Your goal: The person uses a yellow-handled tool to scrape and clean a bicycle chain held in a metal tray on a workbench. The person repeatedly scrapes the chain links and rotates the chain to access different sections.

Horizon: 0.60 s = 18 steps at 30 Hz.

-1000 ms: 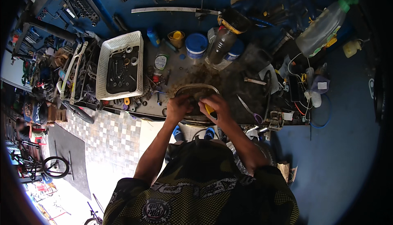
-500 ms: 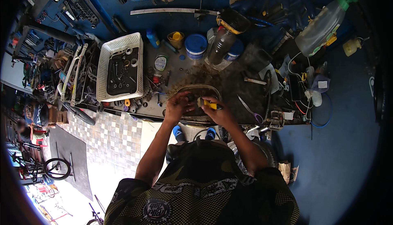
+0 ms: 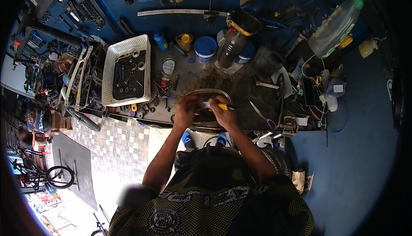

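My right hand (image 3: 223,115) is closed around a yellow-handled brush (image 3: 225,107). Its pale end points left, toward my other hand. My left hand (image 3: 186,110) has its fingers curled close to the brush's tip; whatever they grip is dark and too small to make out. Both hands are over a shallow basin (image 3: 210,90) with a light rim and a dark brown inside, at the front edge of the workbench (image 3: 240,86). A dirty brown stain spreads on the bench just behind the basin.
Left of the basin stands a cream plastic basket (image 3: 148,71) of metal parts. Behind are a blue-lidded tub (image 3: 205,47), a dark bottle (image 3: 232,49) and a small labelled bottle (image 3: 168,66). Scissors (image 3: 262,113) and a hammer (image 3: 267,84) lie to the right.
The brush has turned and shifted slightly, its pale end now nearer my left hand. My left hand's fingers have drawn in and lowered toward the basin.
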Each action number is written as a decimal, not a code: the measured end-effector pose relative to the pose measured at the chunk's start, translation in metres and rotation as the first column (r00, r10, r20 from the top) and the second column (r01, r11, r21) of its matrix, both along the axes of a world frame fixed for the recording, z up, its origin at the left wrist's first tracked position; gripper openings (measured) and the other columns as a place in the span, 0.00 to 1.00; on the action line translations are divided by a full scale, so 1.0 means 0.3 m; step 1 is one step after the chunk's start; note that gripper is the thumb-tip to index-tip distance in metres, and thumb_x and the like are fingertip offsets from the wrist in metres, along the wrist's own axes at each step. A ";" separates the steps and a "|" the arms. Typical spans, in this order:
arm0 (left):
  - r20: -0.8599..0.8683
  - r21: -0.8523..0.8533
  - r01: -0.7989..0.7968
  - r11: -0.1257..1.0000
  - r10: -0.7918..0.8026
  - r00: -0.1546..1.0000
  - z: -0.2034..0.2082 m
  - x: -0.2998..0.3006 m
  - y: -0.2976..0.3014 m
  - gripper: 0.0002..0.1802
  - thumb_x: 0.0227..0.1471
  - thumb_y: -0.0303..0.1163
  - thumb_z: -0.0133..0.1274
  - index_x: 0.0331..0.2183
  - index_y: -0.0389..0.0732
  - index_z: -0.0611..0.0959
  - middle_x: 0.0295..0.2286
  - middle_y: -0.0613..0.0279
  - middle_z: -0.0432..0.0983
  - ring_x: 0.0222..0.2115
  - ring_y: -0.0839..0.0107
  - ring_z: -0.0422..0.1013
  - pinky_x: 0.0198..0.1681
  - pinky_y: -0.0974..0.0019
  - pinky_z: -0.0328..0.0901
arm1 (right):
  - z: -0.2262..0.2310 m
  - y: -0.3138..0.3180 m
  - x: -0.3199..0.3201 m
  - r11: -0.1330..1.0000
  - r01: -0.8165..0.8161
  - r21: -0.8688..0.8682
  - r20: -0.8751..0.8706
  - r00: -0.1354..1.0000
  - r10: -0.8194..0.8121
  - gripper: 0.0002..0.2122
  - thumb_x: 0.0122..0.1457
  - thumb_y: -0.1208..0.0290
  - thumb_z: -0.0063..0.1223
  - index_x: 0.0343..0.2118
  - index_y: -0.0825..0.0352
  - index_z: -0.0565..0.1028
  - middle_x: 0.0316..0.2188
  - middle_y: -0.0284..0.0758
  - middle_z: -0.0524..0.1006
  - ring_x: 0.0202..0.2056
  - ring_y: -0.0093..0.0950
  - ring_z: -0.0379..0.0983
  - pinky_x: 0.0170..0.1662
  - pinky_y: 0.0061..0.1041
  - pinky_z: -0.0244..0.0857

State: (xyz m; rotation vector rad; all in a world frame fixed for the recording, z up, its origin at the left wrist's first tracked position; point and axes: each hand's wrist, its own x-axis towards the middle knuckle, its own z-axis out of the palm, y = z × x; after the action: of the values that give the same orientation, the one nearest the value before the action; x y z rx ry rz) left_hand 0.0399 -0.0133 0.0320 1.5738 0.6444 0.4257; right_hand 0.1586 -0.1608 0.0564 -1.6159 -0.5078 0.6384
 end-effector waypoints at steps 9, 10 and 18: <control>-0.048 -0.047 -0.076 0.996 0.074 0.996 0.000 -0.001 0.015 0.17 0.60 0.20 0.49 0.49 0.30 0.81 0.27 0.54 0.84 0.25 0.70 0.81 0.30 0.66 0.75 | 0.059 -0.026 0.001 0.994 -0.110 -0.004 0.393 0.914 0.102 0.10 0.65 0.67 0.63 0.40 0.70 0.82 0.26 0.34 0.81 0.30 0.18 0.77 0.34 0.22 0.70; -0.042 -0.031 -0.064 0.997 0.063 0.997 0.001 -0.001 0.018 0.16 0.60 0.21 0.49 0.50 0.29 0.81 0.27 0.54 0.84 0.25 0.70 0.81 0.30 0.67 0.75 | 0.058 -0.030 0.004 0.993 -0.113 0.021 0.413 0.906 0.094 0.10 0.65 0.68 0.63 0.40 0.70 0.82 0.27 0.34 0.82 0.30 0.18 0.77 0.34 0.22 0.71; -0.110 -0.047 -0.001 0.999 -0.004 0.994 0.009 -0.007 0.038 0.15 0.63 0.22 0.50 0.48 0.27 0.84 0.27 0.58 0.83 0.24 0.73 0.80 0.30 0.70 0.74 | 0.062 -0.086 0.040 0.943 -0.323 0.077 0.405 0.875 0.267 0.09 0.62 0.72 0.65 0.41 0.71 0.83 0.34 0.35 0.84 0.36 0.21 0.80 0.40 0.24 0.73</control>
State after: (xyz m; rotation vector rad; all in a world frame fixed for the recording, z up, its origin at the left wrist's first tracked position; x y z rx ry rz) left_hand 0.0378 -0.0018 0.0348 1.5608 0.7323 0.3221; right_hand 0.1707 -0.1865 0.0749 -1.5440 -1.0899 0.4884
